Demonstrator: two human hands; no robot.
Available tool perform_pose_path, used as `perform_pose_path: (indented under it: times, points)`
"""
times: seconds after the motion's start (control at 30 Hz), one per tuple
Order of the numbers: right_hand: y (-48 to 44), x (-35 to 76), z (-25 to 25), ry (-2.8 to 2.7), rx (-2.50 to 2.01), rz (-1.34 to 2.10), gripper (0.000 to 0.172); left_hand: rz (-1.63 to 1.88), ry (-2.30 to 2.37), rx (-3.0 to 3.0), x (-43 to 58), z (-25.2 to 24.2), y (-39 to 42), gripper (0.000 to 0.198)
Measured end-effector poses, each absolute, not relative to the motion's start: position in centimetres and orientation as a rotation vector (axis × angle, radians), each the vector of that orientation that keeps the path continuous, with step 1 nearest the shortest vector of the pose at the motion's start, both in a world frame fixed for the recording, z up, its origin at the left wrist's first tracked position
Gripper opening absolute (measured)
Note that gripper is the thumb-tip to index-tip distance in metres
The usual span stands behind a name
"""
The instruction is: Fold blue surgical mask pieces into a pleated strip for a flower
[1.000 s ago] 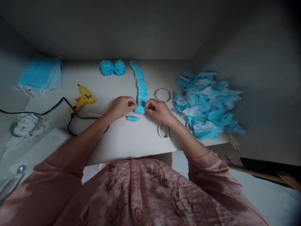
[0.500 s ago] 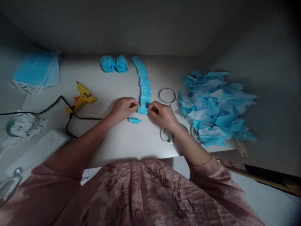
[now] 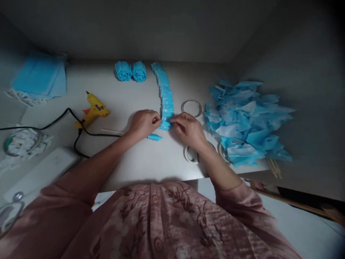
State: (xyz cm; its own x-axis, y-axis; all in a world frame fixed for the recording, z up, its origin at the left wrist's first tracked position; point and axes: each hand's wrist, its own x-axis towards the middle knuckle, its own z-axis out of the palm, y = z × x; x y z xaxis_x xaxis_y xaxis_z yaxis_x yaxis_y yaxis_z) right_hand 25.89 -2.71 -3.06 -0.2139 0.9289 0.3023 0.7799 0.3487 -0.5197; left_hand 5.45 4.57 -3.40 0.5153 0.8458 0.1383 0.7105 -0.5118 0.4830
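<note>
A long pleated strip of blue mask fabric [image 3: 165, 94] lies on the table, running away from me in a slight curve. At its near end, my left hand [image 3: 145, 123] pinches the left edge with thumb and forefinger. On the opposite edge, my right hand [image 3: 189, 130] has its fingertips closed at the fabric, its other fingers curled. Just below my left hand is a small blue bud [image 3: 154, 137]; a thin wooden stick [image 3: 112, 131] runs behind my left wrist towards it. Two rolled blue fabric roses [image 3: 130, 72] stand farther back, left of the strip.
Left are a yellow glue gun [image 3: 94, 109] with a black cable, stacked blue masks [image 3: 40, 76] and white scraps [image 3: 23, 143]. Right lie a wire ring [image 3: 191, 101], a tape roll [image 3: 186, 154], a heap of blue fabric pieces [image 3: 250, 111] and wooden sticks [image 3: 275, 169]. Walls enclose the table.
Both hands have shifted slightly up at the strip's near end. The fabric there now lies more in line with the rest of the strip.
</note>
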Motion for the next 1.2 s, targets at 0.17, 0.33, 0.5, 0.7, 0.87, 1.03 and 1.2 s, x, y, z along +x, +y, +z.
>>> perform_pose_path:
  times: [0.17, 0.33, 0.5, 0.7, 0.87, 1.03, 1.2]
  points:
    - [-2.9, 25.5, -3.3, -2.178, -1.491, 0.266, 0.037, 0.531, 1.266, 2.372, 5.4, -3.5, 4.8, 0.014]
    - [-2.8, 25.3, -3.3, -2.215, -1.615, 0.306, 0.037, 0.624, 1.263, 2.186, 4.8, -3.6, 5.2, 0.016]
    - [-2.8, 25.4, -3.3, -2.199, -1.618, 0.343, 0.039, 0.599, 1.102, 2.175, 4.2, -3.4, 5.1, 0.017]
    - [-2.7, 25.3, -3.5, -2.162, -1.613, 0.373, 0.039, 0.592, 1.024, 2.341, 4.2, -3.9, 5.4, 0.023]
    - [-2.2, 26.0, -3.6, -2.061, -1.548, 0.467, 0.037, 0.509, 1.035, 2.433, 4.4, -3.9, 5.5, 0.025]
    - [-1.9, 26.9, -3.5, -1.846, -1.460, 0.496, 0.029, 0.520, 1.024, 2.429, 4.3, -4.0, 5.6, 0.023]
    - [-2.2, 26.4, -3.6, -1.998, -1.398, 0.467, 0.033, 0.536, 1.027, 2.416, 4.2, -4.3, 5.7, 0.021]
